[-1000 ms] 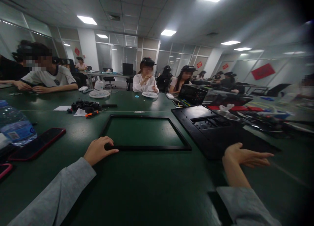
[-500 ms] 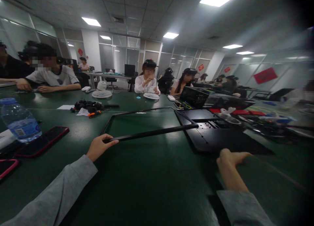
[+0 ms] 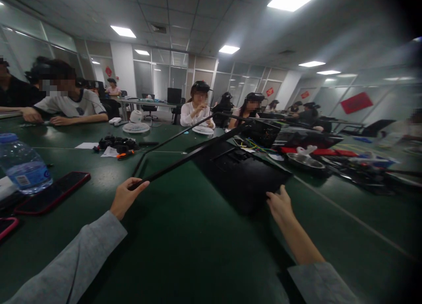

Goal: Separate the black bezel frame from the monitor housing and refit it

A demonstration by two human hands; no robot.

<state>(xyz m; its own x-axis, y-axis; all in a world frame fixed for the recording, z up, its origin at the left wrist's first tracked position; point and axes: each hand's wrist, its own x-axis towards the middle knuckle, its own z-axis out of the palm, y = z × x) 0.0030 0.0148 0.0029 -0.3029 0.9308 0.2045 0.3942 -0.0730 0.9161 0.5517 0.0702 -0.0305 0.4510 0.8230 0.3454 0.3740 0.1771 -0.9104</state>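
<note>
My left hand point(image 3: 125, 197) pinches the near left corner of a thin black rectangular frame point(image 3: 184, 160), which looks like a screen bezel. Its far end is tilted up, over the far part of a flat black panel point(image 3: 253, 183). The panel has raised parts and openings near its far side. At the panel's near right edge, my right hand point(image 3: 281, 207) is closed on it, the fingertips partly hidden. Whether the panel rests fully on the table is unclear.
On the left are a water bottle point(image 3: 24, 165) and a red-edged phone point(image 3: 54, 192). Black parts with an orange piece point(image 3: 127, 154) lie farther back. To the right sit a metal bowl point(image 3: 305, 162), cables and an open laptop-like device point(image 3: 263, 132). Several people sit around the green table point(image 3: 184, 251).
The frame's far end has risen from near the table. My right hand has moved left onto the panel's edge, and the panel has slid left and turned beneath the frame.
</note>
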